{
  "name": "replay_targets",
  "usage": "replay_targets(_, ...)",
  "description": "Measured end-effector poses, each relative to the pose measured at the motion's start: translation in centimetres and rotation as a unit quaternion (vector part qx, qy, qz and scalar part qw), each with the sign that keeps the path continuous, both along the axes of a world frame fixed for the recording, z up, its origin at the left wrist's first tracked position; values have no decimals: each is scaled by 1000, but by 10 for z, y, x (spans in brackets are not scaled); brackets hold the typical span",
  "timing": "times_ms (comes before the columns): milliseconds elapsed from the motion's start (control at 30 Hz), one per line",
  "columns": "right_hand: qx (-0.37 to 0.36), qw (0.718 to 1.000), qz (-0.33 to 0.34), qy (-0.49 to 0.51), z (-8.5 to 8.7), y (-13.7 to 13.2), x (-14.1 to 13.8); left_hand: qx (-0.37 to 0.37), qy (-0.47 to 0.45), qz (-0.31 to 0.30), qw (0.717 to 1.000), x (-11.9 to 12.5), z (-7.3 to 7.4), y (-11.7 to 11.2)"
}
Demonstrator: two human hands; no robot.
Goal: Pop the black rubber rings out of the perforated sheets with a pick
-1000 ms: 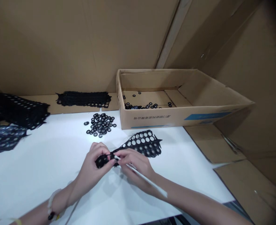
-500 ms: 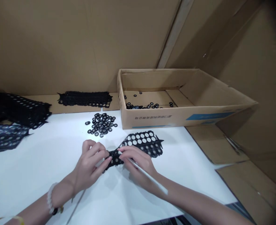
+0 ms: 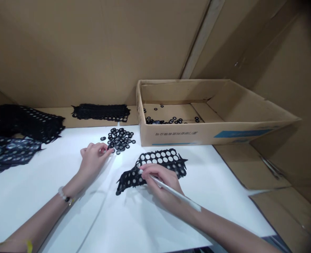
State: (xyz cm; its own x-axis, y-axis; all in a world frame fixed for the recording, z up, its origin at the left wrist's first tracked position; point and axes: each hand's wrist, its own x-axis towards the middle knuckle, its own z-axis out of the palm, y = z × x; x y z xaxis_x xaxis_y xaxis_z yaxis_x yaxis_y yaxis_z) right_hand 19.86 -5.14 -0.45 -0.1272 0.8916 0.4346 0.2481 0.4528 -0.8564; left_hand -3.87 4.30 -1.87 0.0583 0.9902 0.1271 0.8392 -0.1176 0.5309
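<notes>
My left hand rests on the white table top with its fingers curled against the edge of a pile of small black rings. Whether those fingertips pinch a ring is hard to make out. My right hand grips a thin white stick like a pen. Its fingers press on a black perforated sheet, which lies flat with rows of round holes and ragged edges.
An open cardboard box stands beyond the sheet, with scattered black rings inside. A black perforated stack lies on cardboard behind the table. More black sheets and shiny-ringed sheets lie at the left.
My left hand has let go of the perforated sheet and moved up and left to the ring pile. The sheet now lies flatter under my right hand, and the view has shifted slightly.
</notes>
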Motion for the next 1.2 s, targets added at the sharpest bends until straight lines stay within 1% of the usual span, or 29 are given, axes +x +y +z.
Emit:
replay_targets(67,-1,1000,13,-1,0,-1,-1,-26,24,9,999,-3,-3,6)
replay_targets(100,-3,1000,15,-2,0,-1,-1,-26,23,12,999,-3,-2,7)
replay_targets(167,-7,1000,14,-4,0,-1,-1,-2,15,19,1000,-3,2,3)
replay_targets(200,-8,1000,11,-5,0,0,0,14,4,13,1000,-1,5,0)
replay_targets(233,-7,1000,6,-5,0,0,0,22,-17,-8,1000,0,9,-5)
replay_targets(267,-4,1000,2,-5,0,1,0,16,-48,-47,998,2,13,-11)
replay_targets(300,-1,1000,-3,-6,-1,1,0,-8,-85,-101,991,5,17,-17)
replay_targets(367,1,1000,-12,-10,-1,2,-1,-85,-149,-209,963,12,24,-30)
replay_targets(400,0,1000,-15,-13,0,3,-1,-119,-160,-238,951,15,26,-36)
replay_targets(433,0,1000,-16,-18,0,4,0,-140,-157,-246,946,19,28,-41)
replay_targets(467,4,1000,-19,-24,1,5,1,-151,-149,-240,947,23,28,-45)
replay_targets(533,31,999,-24,-37,5,6,5,-156,-146,-201,956,29,28,-48)
replay_targets(600,56,997,-34,-43,10,7,10,-165,-182,-161,956,32,26,-48)
replay_targets(667,53,997,-42,-38,14,7,12,-182,-233,-137,945,33,25,-47)
replay_targets(700,46,997,-42,-35,15,6,13,-192,-253,-138,938,33,25,-47)
replay_targets(767,42,998,-29,-35,15,5,11,-200,-261,-159,931,34,25,-50)
replay_targets(867,71,997,-8,-29,9,2,6,-171,-218,-206,939,34,25,-58)
replay_targets(933,90,996,-7,-19,2,1,3,-137,-199,-221,945,35,24,-62)
replay_targets(1033,97,995,-16,-17,-3,0,2,-108,-195,-214,951,35,22,-65)
replay_targets(1200,72,996,-34,-33,-2,1,1,-104,-196,-205,953,34,22,-66)
